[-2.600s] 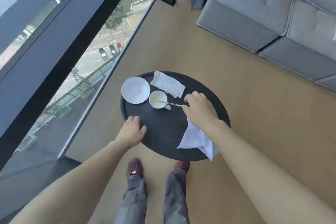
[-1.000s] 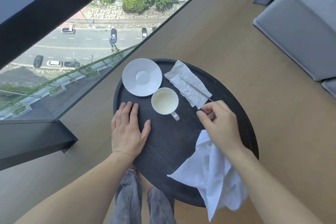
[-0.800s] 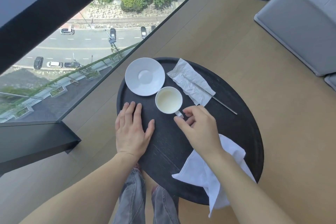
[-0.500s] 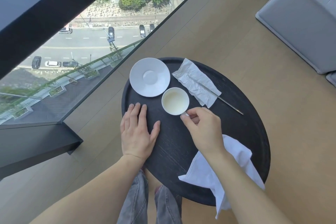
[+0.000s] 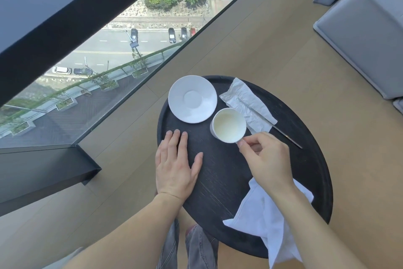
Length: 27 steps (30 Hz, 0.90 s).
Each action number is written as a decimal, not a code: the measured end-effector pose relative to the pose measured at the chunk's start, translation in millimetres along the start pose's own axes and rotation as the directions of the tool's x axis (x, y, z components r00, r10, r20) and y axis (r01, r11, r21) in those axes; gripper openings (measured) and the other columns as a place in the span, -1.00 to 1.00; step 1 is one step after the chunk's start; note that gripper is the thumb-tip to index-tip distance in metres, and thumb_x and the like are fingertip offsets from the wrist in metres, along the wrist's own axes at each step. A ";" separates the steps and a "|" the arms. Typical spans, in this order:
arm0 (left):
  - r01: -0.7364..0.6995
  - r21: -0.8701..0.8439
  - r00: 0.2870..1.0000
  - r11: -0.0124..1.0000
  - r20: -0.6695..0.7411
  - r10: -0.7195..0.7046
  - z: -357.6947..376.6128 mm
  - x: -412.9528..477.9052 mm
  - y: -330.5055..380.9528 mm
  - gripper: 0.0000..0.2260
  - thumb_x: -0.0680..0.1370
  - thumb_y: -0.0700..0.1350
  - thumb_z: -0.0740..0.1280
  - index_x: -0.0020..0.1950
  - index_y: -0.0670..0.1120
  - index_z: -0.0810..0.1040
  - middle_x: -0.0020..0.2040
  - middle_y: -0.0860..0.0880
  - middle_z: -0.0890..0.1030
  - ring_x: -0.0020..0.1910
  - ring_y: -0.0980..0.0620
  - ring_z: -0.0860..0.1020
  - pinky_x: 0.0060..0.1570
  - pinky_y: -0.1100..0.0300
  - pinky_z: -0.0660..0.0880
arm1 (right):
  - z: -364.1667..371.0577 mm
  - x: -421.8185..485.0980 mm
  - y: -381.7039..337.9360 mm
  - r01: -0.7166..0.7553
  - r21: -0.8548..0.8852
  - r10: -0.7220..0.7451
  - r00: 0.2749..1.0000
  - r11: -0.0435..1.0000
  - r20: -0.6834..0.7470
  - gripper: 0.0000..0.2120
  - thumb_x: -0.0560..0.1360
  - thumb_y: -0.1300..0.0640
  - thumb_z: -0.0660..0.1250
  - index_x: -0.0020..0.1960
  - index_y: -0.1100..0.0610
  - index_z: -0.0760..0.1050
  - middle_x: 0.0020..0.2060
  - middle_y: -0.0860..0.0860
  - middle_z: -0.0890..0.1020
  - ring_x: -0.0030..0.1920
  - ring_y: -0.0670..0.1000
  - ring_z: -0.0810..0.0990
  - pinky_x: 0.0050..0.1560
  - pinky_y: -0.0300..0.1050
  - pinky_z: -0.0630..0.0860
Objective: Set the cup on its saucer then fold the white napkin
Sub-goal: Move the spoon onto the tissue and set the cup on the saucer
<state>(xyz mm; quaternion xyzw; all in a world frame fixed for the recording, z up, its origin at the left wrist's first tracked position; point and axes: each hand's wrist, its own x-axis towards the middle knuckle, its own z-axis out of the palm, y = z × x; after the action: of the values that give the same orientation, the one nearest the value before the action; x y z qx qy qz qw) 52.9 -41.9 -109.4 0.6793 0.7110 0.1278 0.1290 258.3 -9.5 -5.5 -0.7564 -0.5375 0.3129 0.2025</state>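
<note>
A white cup (image 5: 228,125) holding a pale liquid sits just right of an empty white saucer (image 5: 192,98) on a round black table (image 5: 222,172). My right hand (image 5: 265,158) pinches the cup's handle; the cup looks slightly lifted and tilted. My left hand (image 5: 176,163) lies flat on the table, fingers spread, holding nothing. The white napkin (image 5: 267,218) lies rumpled at the table's near right edge, partly under my right forearm and hanging over the rim.
A crumpled paper wrapper (image 5: 246,105) lies at the table's far side with a thin metal spoon (image 5: 281,130) across it. A floor-to-ceiling window (image 5: 122,50) runs along the left. A grey sofa (image 5: 366,28) stands at the far right on the wooden floor.
My right hand set the spoon down by the wrapper, moved left to the cup and took its handle. The cup has shifted slightly. My left hand stayed flat on the table.
</note>
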 end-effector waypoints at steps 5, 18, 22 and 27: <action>0.002 0.006 1.000 1.000 -0.003 -0.002 0.4 0.2 0.4 -0.41 0.58 0.15 0.33 0.50 -0.18 0.46 0.47 -0.18 0.49 0.53 -0.20 0.36 0.54 -0.09 0.21 | 2.3 15.9 -26.8 0.031 0.043 -0.030 0.999 0.999 -0.041 -0.91 0.52 0.13 0.46 -0.15 0.10 0.66 -0.26 -0.11 0.68 -0.23 -0.11 0.65 -0.14 -0.10 0.60; -0.011 0.004 1.000 1.000 -0.016 0.011 2.9 1.8 -1.1 -0.42 0.59 0.16 0.31 0.48 -0.19 0.48 0.47 -0.18 0.50 0.52 -0.20 0.37 0.52 -0.08 0.22 | 55.8 55.4 -61.0 0.087 -0.019 -0.088 0.995 0.996 -0.055 -0.84 0.55 0.09 0.39 -0.16 0.15 0.60 -0.26 -0.02 0.65 -0.22 0.01 0.61 -0.13 0.06 0.56; -0.013 0.002 1.000 1.000 -0.027 0.013 3.7 1.7 -1.4 -0.43 0.59 0.15 0.33 0.48 -0.19 0.49 0.46 -0.18 0.50 0.52 -0.20 0.38 0.51 -0.09 0.25 | 62.6 57.8 -64.0 0.089 -0.020 -0.090 0.994 0.996 -0.055 -0.84 0.54 0.09 0.40 -0.16 0.15 0.61 -0.26 -0.01 0.65 -0.22 0.02 0.61 -0.13 0.07 0.57; -0.020 -0.009 0.999 1.000 -0.033 0.020 4.3 1.4 -2.8 -0.42 0.59 0.15 0.32 0.49 -0.19 0.48 0.47 -0.18 0.50 0.54 -0.18 0.34 0.56 -0.04 0.16 | 67.0 56.5 -63.7 0.066 0.009 -0.065 0.998 0.998 -0.025 -0.84 0.53 0.07 0.41 -0.16 0.13 0.61 -0.25 -0.02 0.65 -0.20 0.00 0.63 -0.13 0.06 0.58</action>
<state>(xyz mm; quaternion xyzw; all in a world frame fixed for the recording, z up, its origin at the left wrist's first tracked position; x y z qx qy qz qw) 51.8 -40.6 -114.4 0.6835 0.7058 0.1435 0.1191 181.0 63.3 -27.3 -0.7412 -0.5579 0.2993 0.2231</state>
